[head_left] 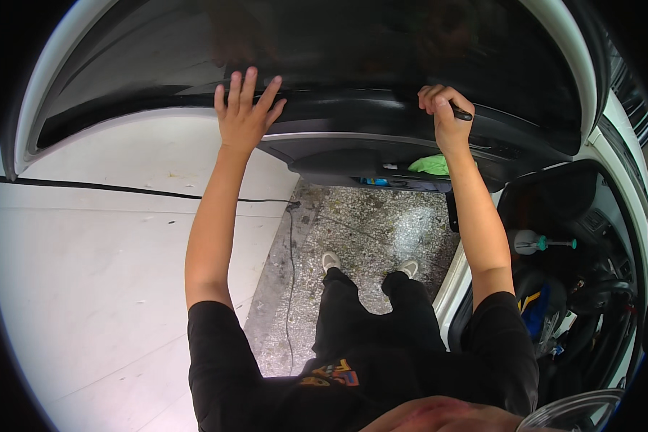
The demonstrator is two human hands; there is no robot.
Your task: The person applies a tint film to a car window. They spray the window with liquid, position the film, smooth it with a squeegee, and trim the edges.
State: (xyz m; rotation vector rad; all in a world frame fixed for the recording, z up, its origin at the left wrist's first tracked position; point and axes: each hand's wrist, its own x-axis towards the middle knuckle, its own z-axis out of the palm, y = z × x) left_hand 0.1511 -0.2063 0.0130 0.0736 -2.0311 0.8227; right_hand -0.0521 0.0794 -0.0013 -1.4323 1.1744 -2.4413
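My left hand [245,115] lies with spread fingers against the lower part of the dark window glass [338,50] of an open white car door. My right hand [448,119] is closed in a fist around a small tool with a black handle [461,112], near the same lower edge of the glass. The handle's end sticks out beside the fist; its working end is hidden, so its kind does not show. Below the right wrist, a light green cloth [430,165] sits in the pocket of the black door panel [331,162].
At right, the open car interior holds a spray bottle [529,243] with a teal nozzle, lying on its side. A thin black cable [291,266] runs across the speckled floor [367,237] left of my feet. A white surface [115,288] fills the left side.
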